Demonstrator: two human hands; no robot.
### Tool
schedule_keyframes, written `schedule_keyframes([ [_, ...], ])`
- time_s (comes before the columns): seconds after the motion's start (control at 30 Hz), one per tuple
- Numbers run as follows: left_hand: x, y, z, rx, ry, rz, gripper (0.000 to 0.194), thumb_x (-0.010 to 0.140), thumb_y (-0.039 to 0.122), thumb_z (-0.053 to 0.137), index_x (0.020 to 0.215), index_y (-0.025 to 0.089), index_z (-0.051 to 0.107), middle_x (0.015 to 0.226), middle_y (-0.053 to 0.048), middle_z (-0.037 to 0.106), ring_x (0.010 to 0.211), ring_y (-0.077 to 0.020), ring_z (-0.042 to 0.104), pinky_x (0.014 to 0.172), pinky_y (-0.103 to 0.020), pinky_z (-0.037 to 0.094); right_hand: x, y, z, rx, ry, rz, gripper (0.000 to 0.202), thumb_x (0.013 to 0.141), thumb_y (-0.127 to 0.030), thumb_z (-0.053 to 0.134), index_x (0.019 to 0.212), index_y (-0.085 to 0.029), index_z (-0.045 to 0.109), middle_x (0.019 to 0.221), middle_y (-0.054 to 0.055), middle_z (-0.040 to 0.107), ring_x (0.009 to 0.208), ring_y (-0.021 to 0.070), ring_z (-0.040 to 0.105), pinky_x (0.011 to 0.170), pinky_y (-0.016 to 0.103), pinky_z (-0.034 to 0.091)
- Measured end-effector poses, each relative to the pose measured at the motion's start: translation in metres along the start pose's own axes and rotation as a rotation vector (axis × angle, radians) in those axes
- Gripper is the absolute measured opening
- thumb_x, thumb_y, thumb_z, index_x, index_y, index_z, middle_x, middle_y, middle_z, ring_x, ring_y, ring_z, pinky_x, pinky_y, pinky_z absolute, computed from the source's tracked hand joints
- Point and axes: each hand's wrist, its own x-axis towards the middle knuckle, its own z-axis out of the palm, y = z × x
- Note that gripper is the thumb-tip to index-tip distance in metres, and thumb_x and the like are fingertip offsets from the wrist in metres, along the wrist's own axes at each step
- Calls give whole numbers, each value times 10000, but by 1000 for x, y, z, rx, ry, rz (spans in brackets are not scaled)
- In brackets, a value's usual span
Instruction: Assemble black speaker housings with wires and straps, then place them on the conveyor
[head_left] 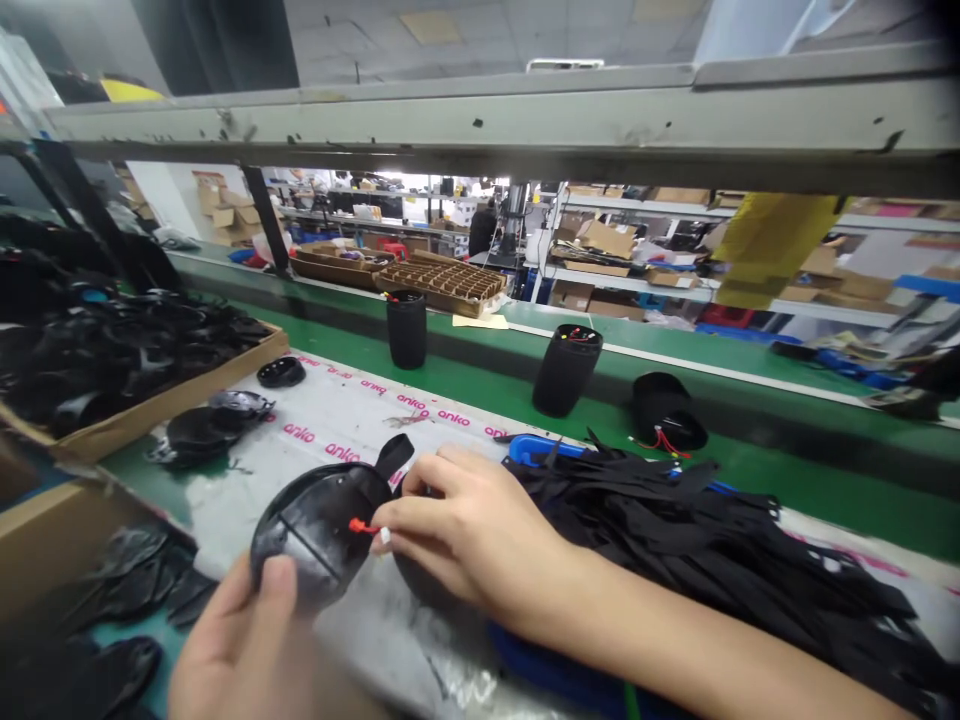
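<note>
My left hand (255, 640) grips the lower left edge of a round black plastic part (315, 525), its thumb on the inner face. A black strap loop (394, 455) sticks up from the part's upper right. Near the middle of that face shows a short red wire (364, 526) that runs to a small white connector (385, 536). My right hand (465, 530) pinches the wire close to the connector between thumb and fingers. Behind the right fingers another dark surface shows partly; what it is cannot be made out.
Black straps (675, 540) are heaped at right on a blue tray (536, 450). Black cylinders (407, 330) with wires stand on the green bench (480, 350). A cardboard box (150, 405) of black parts is at left. A shelf beam (450, 120) crosses above.
</note>
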Motion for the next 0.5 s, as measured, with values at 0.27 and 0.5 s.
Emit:
schedule_keyframes([
  [0.27, -15, 10, 7, -10, -18, 199, 338, 688, 506, 807, 935, 280, 753, 695, -20, 756, 707, -214, 723, 516, -181, 563, 2, -14, 2, -205, -32, -75, 95, 872, -139, 651, 855, -190, 729, 864, 77, 611, 749, 223, 562, 541, 315, 354],
  [0.5, -20, -21, -7, 304, 52, 571, 251, 757, 433, 708, 952, 282, 666, 719, -13, 702, 670, -244, 661, 620, -319, 581, 1, -24, 4, -273, -15, -47, 139, 885, -132, 614, 839, -178, 737, 854, 98, 617, 749, 255, 598, 512, 334, 458],
])
